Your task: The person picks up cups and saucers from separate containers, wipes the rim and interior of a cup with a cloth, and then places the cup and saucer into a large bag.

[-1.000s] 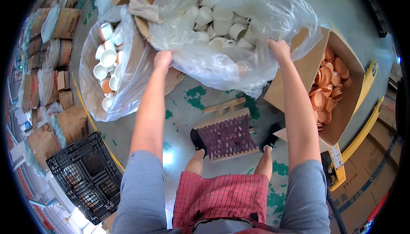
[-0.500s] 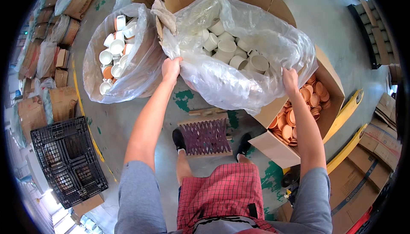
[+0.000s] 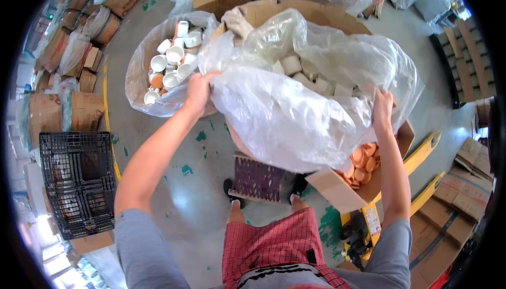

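Note:
A large clear plastic liner bag (image 3: 279, 115) lines a big cardboard container (image 3: 337, 20) in front of me. Inside it lie several off-white mugs (image 3: 291, 65), partly covered by the plastic. My left hand (image 3: 199, 93) is closed on the bag's left edge. With my right hand (image 3: 382, 108) I grip its right edge, so the near side of the plastic stretches between both hands. Beside the left hand stands another plastic-lined container (image 3: 141, 86) with white and orange mugs (image 3: 175, 54). Under the right forearm, an open carton (image 3: 337, 190) holds orange round pieces (image 3: 363, 162).
A slatted purple footrest (image 3: 258, 179) lies between my feet. Yellow pallet-jack forks (image 3: 421, 152) reach past the carton at right. A black plastic pallet (image 3: 78, 183) stands at left, near stacked cartons (image 3: 87, 111). Flattened cardboard (image 3: 443, 231) lies at the lower right.
Both hands have moved apart, the left to the left and the right to the right and slightly lower. The plastic's near side is raised and spread, covering more of the mugs. The view has shifted.

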Demonstrator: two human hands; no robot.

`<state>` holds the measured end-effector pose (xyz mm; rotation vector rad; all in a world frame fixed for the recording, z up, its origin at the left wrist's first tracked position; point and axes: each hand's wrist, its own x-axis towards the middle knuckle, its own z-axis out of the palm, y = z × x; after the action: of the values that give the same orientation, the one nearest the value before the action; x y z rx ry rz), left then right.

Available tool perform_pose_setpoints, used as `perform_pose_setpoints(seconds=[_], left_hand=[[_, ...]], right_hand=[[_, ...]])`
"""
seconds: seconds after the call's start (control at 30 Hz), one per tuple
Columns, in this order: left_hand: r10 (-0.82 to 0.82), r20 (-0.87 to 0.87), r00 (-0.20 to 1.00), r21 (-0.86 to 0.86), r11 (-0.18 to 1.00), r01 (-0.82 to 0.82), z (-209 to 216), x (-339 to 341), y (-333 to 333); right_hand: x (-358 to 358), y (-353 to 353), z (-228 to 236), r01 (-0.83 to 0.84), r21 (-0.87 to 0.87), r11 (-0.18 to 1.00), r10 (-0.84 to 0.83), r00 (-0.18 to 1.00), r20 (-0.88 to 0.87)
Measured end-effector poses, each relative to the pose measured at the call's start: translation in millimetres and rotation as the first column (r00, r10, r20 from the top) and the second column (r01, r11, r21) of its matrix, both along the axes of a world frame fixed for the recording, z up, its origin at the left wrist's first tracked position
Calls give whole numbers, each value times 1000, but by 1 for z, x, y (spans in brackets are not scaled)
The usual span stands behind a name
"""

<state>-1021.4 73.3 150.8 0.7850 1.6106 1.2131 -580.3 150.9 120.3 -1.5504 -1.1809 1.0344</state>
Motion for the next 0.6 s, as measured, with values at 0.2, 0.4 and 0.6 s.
perform_pose_setpoints(seconds=[0.2, 0.4, 0.6], left_hand=[[71, 72, 995, 44, 996, -75, 95, -39, -88], [269, 151, 951, -8, 963, -270, 176, -100, -216], [552, 380, 743, -11, 805, -593, 248, -141, -355]], right_hand=[[-56, -37, 111, -142, 99, 985, 137, 989, 62], [-127, -99, 206, -273, 132, 953, 254, 956, 146], [-211, -161, 272, -379, 220, 899, 404, 911, -78]])
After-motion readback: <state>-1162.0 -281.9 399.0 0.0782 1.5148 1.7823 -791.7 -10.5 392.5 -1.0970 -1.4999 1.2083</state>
